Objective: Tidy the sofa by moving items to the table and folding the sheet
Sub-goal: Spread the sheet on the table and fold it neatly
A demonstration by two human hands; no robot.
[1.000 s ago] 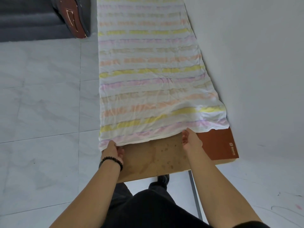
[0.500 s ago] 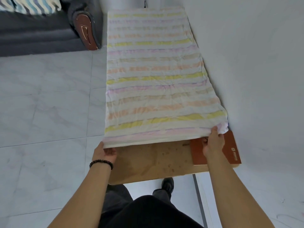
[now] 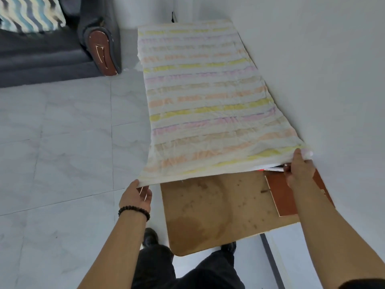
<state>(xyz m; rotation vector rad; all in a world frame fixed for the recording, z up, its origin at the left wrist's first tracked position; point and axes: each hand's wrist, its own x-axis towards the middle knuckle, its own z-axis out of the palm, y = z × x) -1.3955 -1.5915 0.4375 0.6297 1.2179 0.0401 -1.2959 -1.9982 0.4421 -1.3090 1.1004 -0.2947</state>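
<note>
A white sheet (image 3: 208,105) with yellow, pink and orange stripes lies stretched along the brown wooden table (image 3: 218,209) beside the wall. Its near edge is lifted off the tabletop. My left hand (image 3: 136,196) pinches the near left corner, out past the table's left edge. My right hand (image 3: 300,170) grips the near right corner, just above a reddish-brown book (image 3: 281,192) at the table's right side. Something white and red shows under the raised sheet by my right hand.
A dark grey sofa (image 3: 48,57) with a brown-fronted armrest (image 3: 102,53) and a wavy-striped cushion (image 3: 29,13) stands at the far left. Pale marble floor tiles (image 3: 62,153) lie between it and the table. A white wall (image 3: 333,80) runs along the table's right side.
Both hands have spread to the sheet's near corners and raised the near edge off the table. The view has tilted up, bringing in the sofa and cushion.
</note>
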